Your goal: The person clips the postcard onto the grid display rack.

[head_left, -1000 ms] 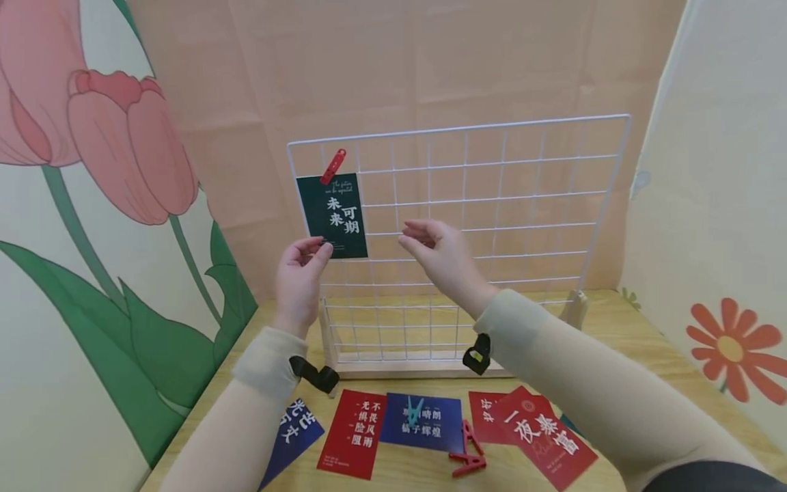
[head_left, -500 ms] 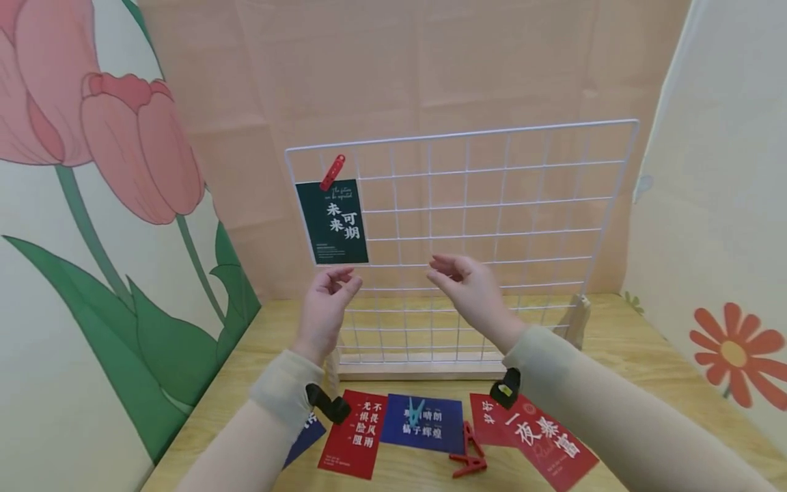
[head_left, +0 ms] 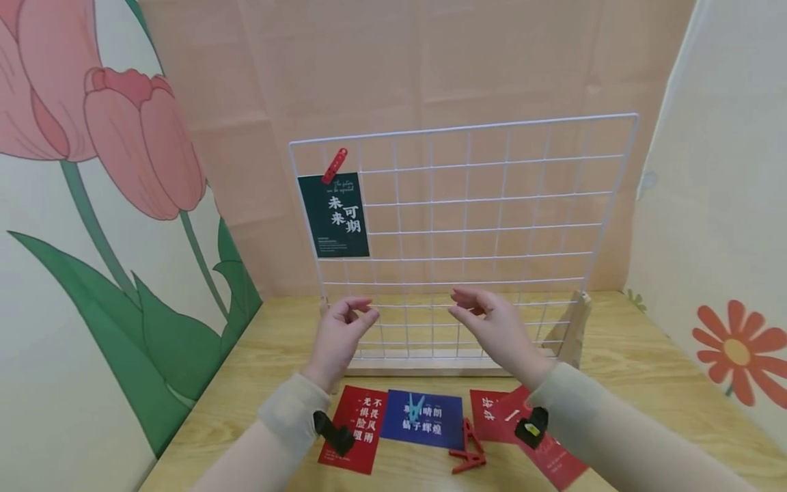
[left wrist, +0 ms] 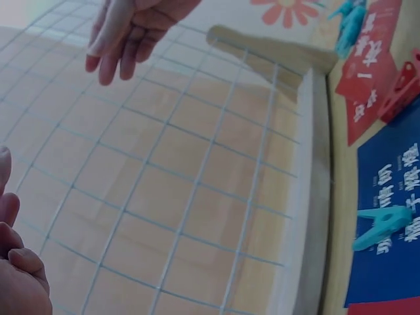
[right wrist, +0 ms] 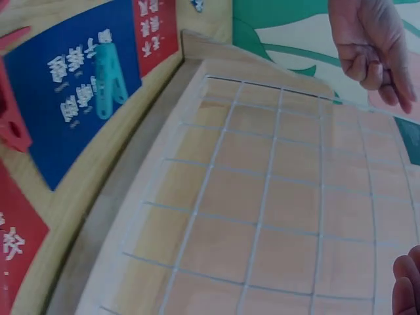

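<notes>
In the head view the left hand [head_left: 341,338] and the right hand [head_left: 499,333] hover before the lower part of a white wire grid [head_left: 479,258], apart from each other. Both have loosely bent fingers with nothing between them. A dark green card [head_left: 335,225] hangs at the grid's upper left, with a red clothespin [head_left: 335,166] over its top edge. On the table lie a red card [head_left: 352,451], a blue card [head_left: 424,437] with a teal clothespin [head_left: 415,408] on it, and red clothespins [head_left: 468,451]. Further red cards [head_left: 492,427] overlap beside them.
The grid stands in a wooden base [head_left: 430,366] on the table. A tulip-patterned wall [head_left: 144,147] rises at the left and a wall with an orange flower [head_left: 736,352] at the right. Teal clothespins [left wrist: 351,29] lie by the red cards in the left wrist view.
Both hands have moved down and to the right, the left one away from the green card's lower edge. The green card still hangs under its red clothespin.
</notes>
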A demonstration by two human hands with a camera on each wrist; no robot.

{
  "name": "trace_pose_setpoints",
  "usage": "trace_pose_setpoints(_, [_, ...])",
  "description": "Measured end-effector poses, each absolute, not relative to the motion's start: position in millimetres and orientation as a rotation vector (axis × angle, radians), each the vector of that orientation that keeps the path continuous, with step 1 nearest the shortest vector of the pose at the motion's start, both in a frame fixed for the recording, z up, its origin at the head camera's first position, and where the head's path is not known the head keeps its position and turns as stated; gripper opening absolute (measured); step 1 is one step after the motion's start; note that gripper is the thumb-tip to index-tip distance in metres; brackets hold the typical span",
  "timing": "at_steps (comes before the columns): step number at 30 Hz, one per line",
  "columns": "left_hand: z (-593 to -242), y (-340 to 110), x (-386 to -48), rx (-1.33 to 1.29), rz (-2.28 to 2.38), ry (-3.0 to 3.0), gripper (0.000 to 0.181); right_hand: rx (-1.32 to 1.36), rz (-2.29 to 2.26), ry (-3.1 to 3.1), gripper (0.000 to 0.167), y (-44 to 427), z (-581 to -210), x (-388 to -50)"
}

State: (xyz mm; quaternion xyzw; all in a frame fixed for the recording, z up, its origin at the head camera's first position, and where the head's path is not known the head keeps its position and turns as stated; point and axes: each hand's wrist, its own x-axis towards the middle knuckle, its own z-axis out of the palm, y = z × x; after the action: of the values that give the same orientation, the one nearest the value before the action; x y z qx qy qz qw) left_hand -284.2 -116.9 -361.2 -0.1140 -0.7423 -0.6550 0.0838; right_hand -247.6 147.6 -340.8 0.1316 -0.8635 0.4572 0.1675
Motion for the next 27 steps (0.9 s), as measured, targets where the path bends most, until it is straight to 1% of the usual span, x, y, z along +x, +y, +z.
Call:
trace_pose_setpoints(6, [-379, -113, -280, -0.36, -1.957, -2.255, 0.027, 0.313, 1.285, -2.506, 0.049, 157, -358, -242])
trace_pose_setpoints(15, [-404, -108, -267, -0.352, -2.011, -2.337, 0.032, 0.264, 1.309, -2.56, 0.048, 174, -383, -234])
trace_pose_setpoints(19, [-414, -106, -261, -0.296, -2.009, -2.396, 0.035, 0.225, 1.319, -2.575, 0.048, 180, -392, -230])
trace_pose_setpoints(24, [-427, -104, -256, -0.221, -2.023, -2.46, 0.034, 0.149, 1.316, -2.617, 0.049, 191, -403, -225])
trace_pose_setpoints(27, [-432, -102, -254, -0.187, -2.07, -2.469, 0.035, 0.123, 1.304, -2.629, 0.047, 197, -409, -222])
